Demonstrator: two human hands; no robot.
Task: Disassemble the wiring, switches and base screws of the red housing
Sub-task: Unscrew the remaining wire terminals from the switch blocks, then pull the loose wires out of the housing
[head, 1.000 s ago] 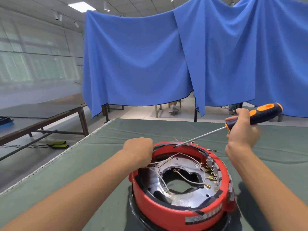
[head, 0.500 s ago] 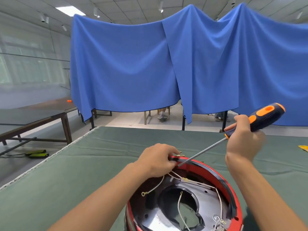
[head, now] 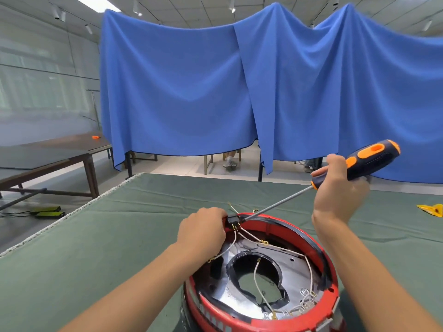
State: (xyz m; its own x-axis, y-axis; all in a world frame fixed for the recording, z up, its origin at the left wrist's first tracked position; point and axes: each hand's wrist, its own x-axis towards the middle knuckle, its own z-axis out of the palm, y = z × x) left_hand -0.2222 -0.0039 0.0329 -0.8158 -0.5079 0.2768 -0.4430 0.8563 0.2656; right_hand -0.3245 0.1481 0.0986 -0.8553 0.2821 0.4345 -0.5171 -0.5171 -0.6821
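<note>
Red housing (head: 261, 318): on the green table cover (head: 96, 248), open side up, white wires (head: 259, 281) looped inside.
Left hand (head: 201, 232): curled over the housing's far-left rim, fingers at a small black switch (head: 233, 220); grip itself hidden.
Right hand (head: 340, 190): above the housing's far rim, clenched round the screwdriver (head: 369, 161) handle.
Screwdriver tip: touching the switch.
Yellow scrap (head: 431, 209): well right of the housing.

Two bare forearms enter from the bottom of the frame — no sleeve, glove, watch or ring shows on either. The left hand (head: 202, 232) and right hand (head: 339, 195) are uncovered too (fingertips mostly hidden).
</note>
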